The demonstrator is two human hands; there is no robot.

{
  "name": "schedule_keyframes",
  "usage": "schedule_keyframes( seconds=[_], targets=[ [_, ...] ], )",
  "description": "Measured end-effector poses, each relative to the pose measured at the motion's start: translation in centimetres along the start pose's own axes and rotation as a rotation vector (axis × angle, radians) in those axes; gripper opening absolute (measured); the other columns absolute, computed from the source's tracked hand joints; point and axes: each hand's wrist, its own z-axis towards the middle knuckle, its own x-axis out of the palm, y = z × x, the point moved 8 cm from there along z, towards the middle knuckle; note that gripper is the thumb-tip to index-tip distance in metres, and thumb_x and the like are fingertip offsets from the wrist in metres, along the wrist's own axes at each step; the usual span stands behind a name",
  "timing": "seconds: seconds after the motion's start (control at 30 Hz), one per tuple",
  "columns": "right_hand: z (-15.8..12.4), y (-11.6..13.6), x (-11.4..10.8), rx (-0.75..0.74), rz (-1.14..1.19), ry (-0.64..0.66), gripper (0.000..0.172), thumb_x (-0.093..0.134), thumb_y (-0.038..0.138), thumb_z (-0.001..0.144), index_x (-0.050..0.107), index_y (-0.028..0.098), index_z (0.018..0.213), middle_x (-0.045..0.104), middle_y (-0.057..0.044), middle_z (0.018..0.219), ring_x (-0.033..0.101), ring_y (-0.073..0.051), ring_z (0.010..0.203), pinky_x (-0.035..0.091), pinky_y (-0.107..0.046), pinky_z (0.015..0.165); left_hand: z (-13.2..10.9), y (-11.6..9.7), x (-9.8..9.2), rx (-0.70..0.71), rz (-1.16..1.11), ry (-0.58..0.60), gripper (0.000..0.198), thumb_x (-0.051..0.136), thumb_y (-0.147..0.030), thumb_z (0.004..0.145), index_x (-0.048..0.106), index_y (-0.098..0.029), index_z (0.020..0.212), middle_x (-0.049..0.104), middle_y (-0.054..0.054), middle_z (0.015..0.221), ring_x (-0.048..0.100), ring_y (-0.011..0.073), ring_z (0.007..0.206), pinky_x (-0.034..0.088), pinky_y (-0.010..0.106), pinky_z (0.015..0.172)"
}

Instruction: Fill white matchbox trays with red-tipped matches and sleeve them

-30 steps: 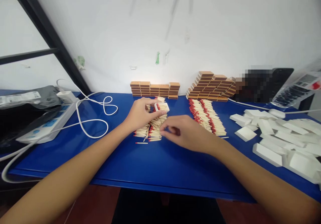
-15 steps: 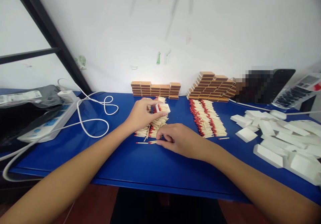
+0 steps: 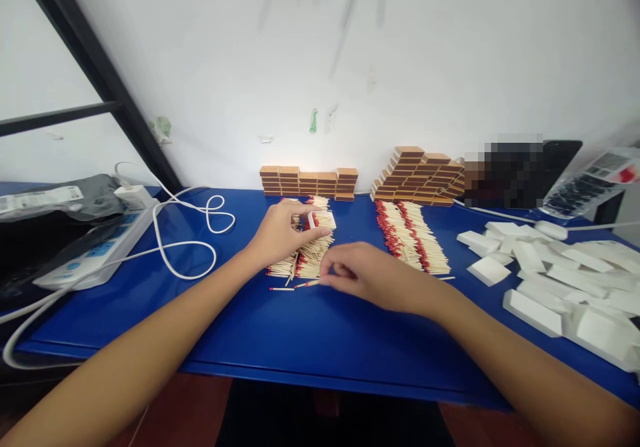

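My left hand holds a small white matchbox tray partly filled with matches, just above a pile of red-tipped matches on the blue table. My right hand rests at the pile's near edge, fingers pinched on a few matches that stick out to the left. One loose match lies alone on the table in front of the pile.
A second row of matches lies to the right. Brown matchbox sleeves are stacked against the wall. Several white trays are heaped at right. A white power strip and cable lie at left.
My right hand came down to the near edge of the pile, pinched some matches and has lifted slightly with them. My left hand stays on the tray.
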Motion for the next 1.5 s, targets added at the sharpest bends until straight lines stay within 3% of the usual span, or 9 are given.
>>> schedule_keyframes(
  seconds=[0.13, 0.2, 0.43, 0.63, 0.7, 0.83, 0.97, 1.33, 1.5],
  targets=[
    [-0.3, -2.2, -4.5, 0.08, -0.008, -0.323, 0.017, 0.061, 0.033, 0.1, 0.069, 0.021, 0.091, 0.048, 0.005, 0.064, 0.042, -0.013, 0.059, 0.03, -0.028, 0.06, 0.0, -0.1, 0.3, -0.005, -0.029, 0.037, 0.042, 0.086, -0.049, 0.08, 0.082, -0.026, 0.115, 0.077, 0.005, 0.092, 0.064, 0.0208, 0.08, 0.048, 0.032, 0.07],
    [-0.4, -3.1, -5.7, 0.093, -0.06, -0.436, 0.016, 0.062, 0.033, 0.099, 0.068, 0.02, 0.092, 0.049, 0.005, 0.065, 0.043, -0.013, 0.061, 0.03, -0.028, 0.061, -0.2, -0.5, 0.7, -0.012, -0.077, 0.073, 0.044, 0.088, -0.05, 0.078, 0.083, -0.026, 0.114, 0.076, 0.003, 0.086, 0.062, 0.0192, 0.075, 0.047, 0.031, 0.066],
    [-0.2, -3.4, -5.0, 0.061, -0.175, -0.457, 0.014, 0.06, 0.029, 0.099, 0.068, 0.02, 0.092, 0.05, 0.003, 0.065, 0.045, -0.014, 0.063, 0.031, -0.028, 0.063, -0.6, -2.0, 1.4, 0.013, -0.223, 0.186, 0.044, 0.088, -0.05, 0.078, 0.083, -0.024, 0.113, 0.078, 0.002, 0.083, 0.06, 0.0159, 0.068, 0.045, 0.028, 0.062],
    [-0.9, -1.5, -5.7, -0.008, -0.192, -0.529, 0.015, 0.059, 0.027, 0.099, 0.069, 0.019, 0.092, 0.047, 0.004, 0.065, 0.044, -0.014, 0.062, 0.032, -0.029, 0.063, -0.3, -1.2, 1.0, -0.02, -0.169, 0.12, 0.043, 0.085, -0.052, 0.08, 0.084, -0.023, 0.111, 0.075, 0.001, 0.079, 0.054, 0.0141, 0.065, 0.04, 0.027, 0.059],
    [-1.0, -0.7, -5.2, -0.046, -0.142, -0.5, 0.014, 0.061, 0.027, 0.098, 0.069, 0.019, 0.088, 0.045, 0.005, 0.064, 0.043, -0.012, 0.06, 0.033, -0.028, 0.062, -0.1, -1.0, 0.5, -0.023, -0.123, 0.064, 0.04, 0.084, -0.051, 0.082, 0.084, -0.023, 0.111, 0.074, 0.001, 0.078, 0.053, 0.0136, 0.063, 0.038, 0.027, 0.058],
    [-0.3, 0.8, -1.8, -0.121, -0.029, -0.255, 0.013, 0.064, 0.022, 0.096, 0.07, 0.019, 0.085, 0.042, 0.007, 0.062, 0.041, -0.01, 0.057, 0.034, -0.026, 0.062, 0.0, -0.9, 0.0, -0.007, -0.05, 0.013, 0.035, 0.083, -0.047, 0.084, 0.084, -0.024, 0.11, 0.077, 0.003, 0.088, 0.058, 0.0152, 0.069, 0.042, 0.028, 0.063],
    [0.2, 0.9, 1.2, -0.13, -0.062, -0.097, 0.008, 0.066, 0.02, 0.096, 0.072, 0.018, 0.091, 0.05, 0.005, 0.068, 0.043, -0.011, 0.062, 0.034, -0.027, 0.065, -0.1, -0.6, -0.2, -0.051, -0.032, -0.004, 0.043, 0.086, -0.05, 0.081, 0.082, -0.025, 0.115, 0.079, 0.004, 0.095, 0.061, 0.0158, 0.072, 0.045, 0.029, 0.067],
    [0.8, 0.2, 2.4, -0.043, -0.069, -0.054, 0.009, 0.066, 0.018, 0.096, 0.07, 0.017, 0.088, 0.057, 0.003, 0.071, 0.048, -0.011, 0.066, 0.034, -0.026, 0.067, -0.2, -0.3, 0.0, -0.059, -0.047, 0.003, 0.046, 0.087, -0.051, 0.08, 0.081, -0.025, 0.118, 0.076, 0.002, 0.088, 0.055, 0.0134, 0.065, 0.043, 0.029, 0.062],
    [0.5, 0.3, 2.3, -0.065, -0.09, -0.024, 0.007, 0.065, 0.017, 0.096, 0.067, 0.018, 0.09, 0.057, 0.003, 0.072, 0.048, -0.012, 0.065, 0.034, -0.026, 0.066, -0.1, -0.3, -0.1, -0.047, -0.017, -0.005, 0.045, 0.087, -0.05, 0.081, 0.082, -0.024, 0.117, 0.077, 0.004, 0.091, 0.06, 0.0166, 0.073, 0.046, 0.031, 0.07]
  ],
)
